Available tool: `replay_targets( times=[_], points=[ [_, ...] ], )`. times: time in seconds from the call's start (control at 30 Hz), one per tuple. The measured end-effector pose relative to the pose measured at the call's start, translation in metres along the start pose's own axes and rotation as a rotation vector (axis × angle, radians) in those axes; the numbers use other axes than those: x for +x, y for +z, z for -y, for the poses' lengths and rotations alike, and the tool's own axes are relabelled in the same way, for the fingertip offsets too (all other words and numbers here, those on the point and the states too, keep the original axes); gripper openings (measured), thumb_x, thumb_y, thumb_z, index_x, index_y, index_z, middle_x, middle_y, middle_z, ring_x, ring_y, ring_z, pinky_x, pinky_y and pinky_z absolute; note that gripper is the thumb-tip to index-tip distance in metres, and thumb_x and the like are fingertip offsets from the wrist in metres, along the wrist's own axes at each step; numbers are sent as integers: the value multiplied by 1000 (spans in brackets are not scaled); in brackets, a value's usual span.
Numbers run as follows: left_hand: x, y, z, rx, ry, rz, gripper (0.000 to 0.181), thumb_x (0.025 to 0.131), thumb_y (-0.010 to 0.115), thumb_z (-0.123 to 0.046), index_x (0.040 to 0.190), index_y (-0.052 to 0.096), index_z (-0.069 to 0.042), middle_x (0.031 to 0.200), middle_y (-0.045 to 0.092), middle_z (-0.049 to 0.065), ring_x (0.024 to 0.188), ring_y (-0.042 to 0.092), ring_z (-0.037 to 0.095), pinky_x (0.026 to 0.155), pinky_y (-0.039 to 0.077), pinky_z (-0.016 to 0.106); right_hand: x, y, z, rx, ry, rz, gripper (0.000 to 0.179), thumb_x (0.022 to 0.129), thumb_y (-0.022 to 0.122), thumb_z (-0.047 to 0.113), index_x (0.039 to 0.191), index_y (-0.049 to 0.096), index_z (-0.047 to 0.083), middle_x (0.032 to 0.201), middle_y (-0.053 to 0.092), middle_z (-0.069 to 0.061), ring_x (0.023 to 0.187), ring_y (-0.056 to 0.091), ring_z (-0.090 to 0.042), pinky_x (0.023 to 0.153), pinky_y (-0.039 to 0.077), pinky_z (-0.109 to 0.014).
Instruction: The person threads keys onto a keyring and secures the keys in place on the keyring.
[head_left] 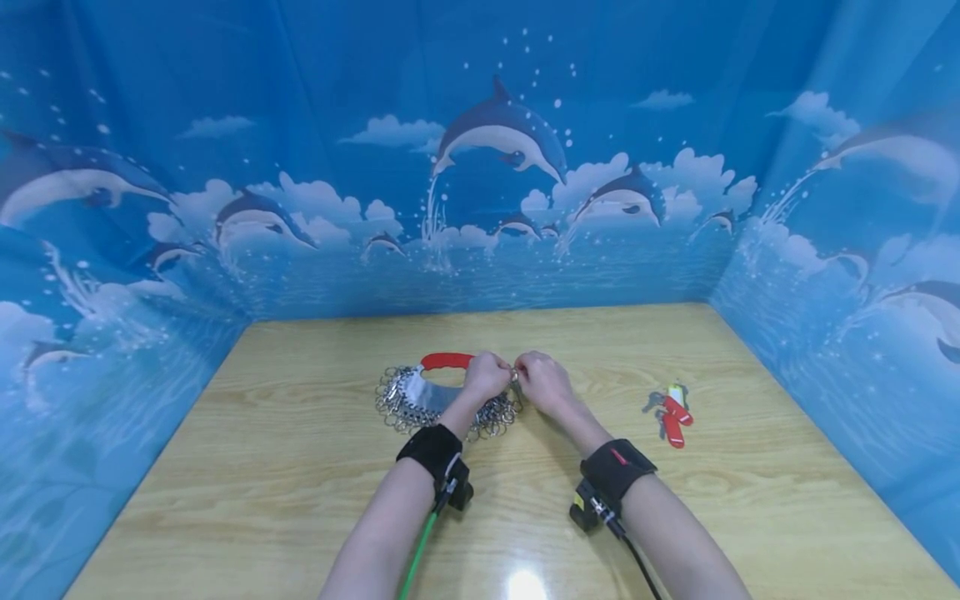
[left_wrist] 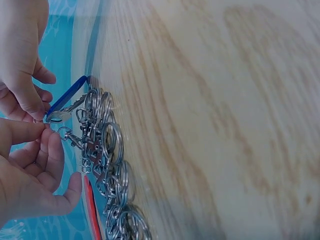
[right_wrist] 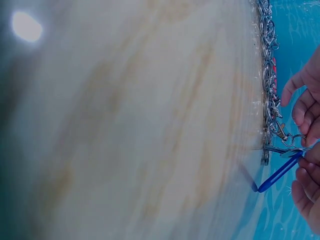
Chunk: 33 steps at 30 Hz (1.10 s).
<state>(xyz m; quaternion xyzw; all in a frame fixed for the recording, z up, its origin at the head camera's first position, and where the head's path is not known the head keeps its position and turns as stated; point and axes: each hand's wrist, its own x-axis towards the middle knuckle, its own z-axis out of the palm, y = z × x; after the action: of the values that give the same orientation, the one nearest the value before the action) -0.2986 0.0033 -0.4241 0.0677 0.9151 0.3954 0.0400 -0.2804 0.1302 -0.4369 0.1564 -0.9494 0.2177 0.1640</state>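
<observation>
A metal key carrier (head_left: 426,395) with a red handle (head_left: 442,360) lies on the table, its curved edge crowded with metal rings and clips (left_wrist: 112,142). At its right end, my left hand (head_left: 487,377) pinches a small split ring (right_wrist: 299,136) by a clip, between thumb and fingers. My right hand (head_left: 543,382) meets it there, pinching where a key (left_wrist: 59,116) and a blue key tag (left_wrist: 67,96) join. The tag slants away from the fingertips, beside the rings. Fingers cover much of the join, so whether the key is threaded on the ring cannot be told.
To the right on the wooden table (head_left: 757,483) lie loose keys (head_left: 652,402) with red tags (head_left: 672,431) and a yellow tag (head_left: 677,392). A blue dolphin-print curtain (head_left: 480,275) encloses the back and sides. Cables (head_left: 417,554) trail from both wrist cameras.
</observation>
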Motion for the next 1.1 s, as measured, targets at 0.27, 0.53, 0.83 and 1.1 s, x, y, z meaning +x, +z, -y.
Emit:
replay_targets(
  times=[0.27,0.53,0.83,1.1],
  points=[
    [-1,-2,-1,-11,-10,-4,35,82,55,-2,48,47,-9,47,31,-3,46,27,12,46,24,23,1,1,1,-22,-59,-37,8,82,62,0,89,67,1,85,64,-10,80,61,-25,71,50,-35],
    [-2,-3,-2,-12,-30,-10,23,86,60,-7,65,68,1,59,52,1,54,40,14,51,31,23,1,-1,3,-19,-99,-48,7,81,64,1,88,67,1,85,64,-10,80,61,-25,71,50,-35],
    [-4,-5,6,-75,12,73,41,90,58,-15,51,52,-7,46,39,0,41,26,12,48,28,24,1,-5,1,47,13,-14,9,81,60,-1,87,66,2,86,65,-10,81,61,-26,71,50,-37],
    [-6,-7,10,-19,158,103,45,91,53,-10,50,34,-13,48,25,-3,46,19,13,52,24,24,2,-5,-2,64,41,19,9,84,58,1,87,66,4,86,65,-10,81,61,-26,72,49,-37]
  ],
)
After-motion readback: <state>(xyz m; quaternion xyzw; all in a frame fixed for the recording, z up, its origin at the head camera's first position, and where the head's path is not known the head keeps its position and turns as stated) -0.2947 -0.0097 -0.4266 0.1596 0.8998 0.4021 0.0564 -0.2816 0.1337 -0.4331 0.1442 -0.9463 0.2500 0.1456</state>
